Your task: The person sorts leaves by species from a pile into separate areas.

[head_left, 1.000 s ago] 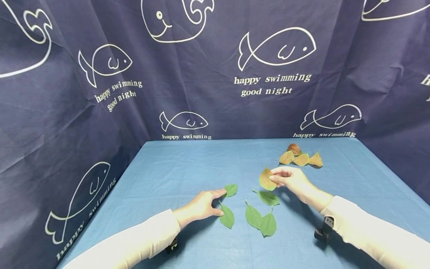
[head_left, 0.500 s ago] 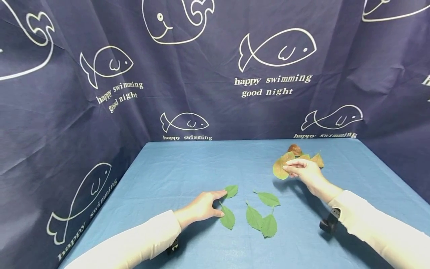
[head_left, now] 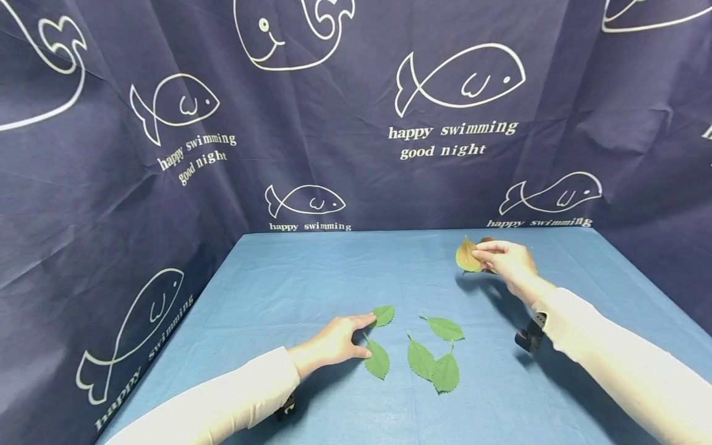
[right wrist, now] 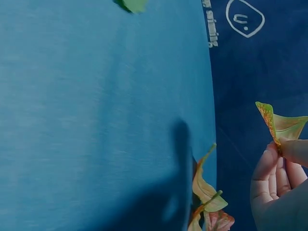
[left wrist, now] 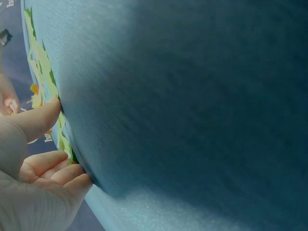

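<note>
Between thumb and fingers my right hand [head_left: 512,266] pinches a yellow-brown leaf [head_left: 466,256], held above the far right of the table. Behind that hand, other withered leaves are mostly hidden in the head view; the right wrist view shows several yellowish-red leaves [right wrist: 207,192] lying at the table's edge. My left hand [head_left: 332,342] rests on the cloth with fingers extended. Its fingertips touch one green leaf [head_left: 383,316], and its thumb touches a second green leaf [head_left: 377,360].
Right of my left hand lie three more green leaves: one set apart [head_left: 445,329], and a pair, the left leaf [head_left: 419,358] touching the right leaf [head_left: 445,373]. A blue cloth [head_left: 311,272] covers the table. Dark blue fabric [head_left: 356,154] with white fish drawings hangs behind and at the sides.
My right hand has carried the yellow-brown leaf away from the green leaves, rightward and toward the back, up to the withered leaves. The left hand has stayed in place.
</note>
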Motion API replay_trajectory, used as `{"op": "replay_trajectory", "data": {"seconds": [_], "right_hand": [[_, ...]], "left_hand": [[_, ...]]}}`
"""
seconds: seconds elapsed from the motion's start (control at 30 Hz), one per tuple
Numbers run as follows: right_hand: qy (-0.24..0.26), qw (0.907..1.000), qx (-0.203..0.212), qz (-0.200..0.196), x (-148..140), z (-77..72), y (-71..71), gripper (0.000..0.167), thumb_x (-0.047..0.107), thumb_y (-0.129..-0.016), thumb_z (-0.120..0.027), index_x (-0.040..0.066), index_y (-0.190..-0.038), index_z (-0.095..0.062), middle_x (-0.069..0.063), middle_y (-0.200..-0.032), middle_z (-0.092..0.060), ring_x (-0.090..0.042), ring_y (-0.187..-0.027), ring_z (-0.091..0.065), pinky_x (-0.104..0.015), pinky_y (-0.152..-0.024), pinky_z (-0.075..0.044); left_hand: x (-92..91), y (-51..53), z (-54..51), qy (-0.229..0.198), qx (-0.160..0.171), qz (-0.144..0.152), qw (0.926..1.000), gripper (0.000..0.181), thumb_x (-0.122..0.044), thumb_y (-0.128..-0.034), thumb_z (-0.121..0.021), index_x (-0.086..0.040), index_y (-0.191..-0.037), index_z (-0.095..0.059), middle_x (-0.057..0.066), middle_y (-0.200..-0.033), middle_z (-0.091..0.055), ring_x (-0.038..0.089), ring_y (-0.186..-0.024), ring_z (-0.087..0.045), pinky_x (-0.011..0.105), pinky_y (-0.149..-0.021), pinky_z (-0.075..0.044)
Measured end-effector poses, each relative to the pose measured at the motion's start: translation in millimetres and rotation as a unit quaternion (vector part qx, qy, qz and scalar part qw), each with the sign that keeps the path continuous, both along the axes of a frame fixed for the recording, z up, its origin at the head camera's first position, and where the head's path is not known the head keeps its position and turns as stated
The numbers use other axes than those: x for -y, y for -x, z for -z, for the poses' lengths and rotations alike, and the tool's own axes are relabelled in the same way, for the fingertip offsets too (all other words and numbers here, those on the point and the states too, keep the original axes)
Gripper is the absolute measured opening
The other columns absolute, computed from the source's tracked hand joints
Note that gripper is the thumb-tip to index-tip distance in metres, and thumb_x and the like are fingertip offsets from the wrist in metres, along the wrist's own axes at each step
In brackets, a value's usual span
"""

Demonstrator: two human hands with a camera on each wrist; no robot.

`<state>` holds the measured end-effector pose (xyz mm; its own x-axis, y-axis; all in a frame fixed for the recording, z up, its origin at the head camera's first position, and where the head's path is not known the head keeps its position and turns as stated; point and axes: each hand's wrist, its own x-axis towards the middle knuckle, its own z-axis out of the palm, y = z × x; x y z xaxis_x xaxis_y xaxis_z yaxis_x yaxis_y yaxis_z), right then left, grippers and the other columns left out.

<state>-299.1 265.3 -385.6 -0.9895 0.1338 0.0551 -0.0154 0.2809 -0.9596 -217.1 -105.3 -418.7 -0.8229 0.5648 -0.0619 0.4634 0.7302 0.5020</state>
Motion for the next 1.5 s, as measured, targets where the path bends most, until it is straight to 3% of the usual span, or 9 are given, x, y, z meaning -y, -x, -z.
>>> {"op": "replay_trajectory", "data": {"seconds": [0.1,0.3,0.47,0.77,1.13,1.5], "right_hand": [[0.005,1.0,0.002,0.004,2,-2.9,8.9,0.05,0.024,-0.087,-0.073,-0.008,-0.123,-0.059,0.021,-0.077,-0.069,0.002,-0.068,-0.062,-0.019,-0.071,-0.057],[0.06,0.9979,0.004,0.024,5,-1.5,25.1,0.044,0.01,-0.087,-0.071,-0.011,-0.123,-0.057,0.021,-0.069,-0.068,-0.002,-0.061,-0.062,-0.017,-0.063,-0.057],[0.044,0.9973,0.01,0.059,3,4.2,39.5,0.045,0.004,-0.085,-0.072,-0.013,-0.124,-0.058,0.024,-0.059,-0.064,0.001,-0.055,-0.062,-0.016,-0.056,-0.055],[0.037,0.9922,0.054,0.106,2,7.7,61.0,0.036,0.001,-0.084,-0.071,-0.008,-0.117,-0.064,0.019,-0.052,-0.062,-0.001,-0.053,-0.065,-0.022,-0.063,-0.06],[0.078,0.9833,0.085,0.141,4,21.6,67.8,0.039,-0.005,-0.083,-0.068,-0.013,-0.121,-0.061,0.012,-0.047,-0.061,0.0,-0.048,-0.063,-0.018,-0.056,-0.057],[0.053,0.9811,0.095,0.161,7,25.6,70.8,0.038,-0.009,-0.081,-0.068,-0.013,-0.118,-0.063,0.012,-0.048,-0.057,-0.003,-0.048,-0.063,-0.02,-0.055,-0.058]], "left_hand": [[0.5,0.1,-0.7,0.0,0.0,-0.001,1.0,0.071,-0.022,-0.0817,-0.078,-0.008,-0.144,-0.047,0.007,-0.149,-0.046,0.028,-0.137,-0.043,0.042,-0.114,-0.037],[0.8,0.1,-1.7,0.0,0.005,-0.005,1.0,0.071,-0.023,-0.082,-0.078,-0.009,-0.144,-0.047,0.007,-0.15,-0.045,0.027,-0.138,-0.042,0.043,-0.114,-0.037],[0.4,0.4,-0.5,0.001,0.006,-0.006,1.0,0.072,-0.023,-0.0821,-0.078,-0.009,-0.145,-0.046,0.006,-0.15,-0.045,0.026,-0.138,-0.042,0.042,-0.114,-0.037],[-0.3,0.1,-4.5,0.0,0.005,-0.005,1.0,0.071,-0.022,-0.0822,-0.078,-0.009,-0.145,-0.046,0.007,-0.15,-0.045,0.028,-0.138,-0.042,0.043,-0.114,-0.037],[0.7,0.8,2.7,0.006,-0.005,0.004,1.0,0.071,-0.024,-0.0821,-0.078,-0.009,-0.144,-0.047,0.006,-0.149,-0.046,0.026,-0.138,-0.043,0.042,-0.112,-0.039],[0.3,0.8,-0.1,0.006,0.003,-0.003,1.0,0.071,-0.024,-0.0822,-0.078,-0.01,-0.145,-0.046,0.006,-0.15,-0.045,0.027,-0.138,-0.043,0.043,-0.113,-0.037]]}}
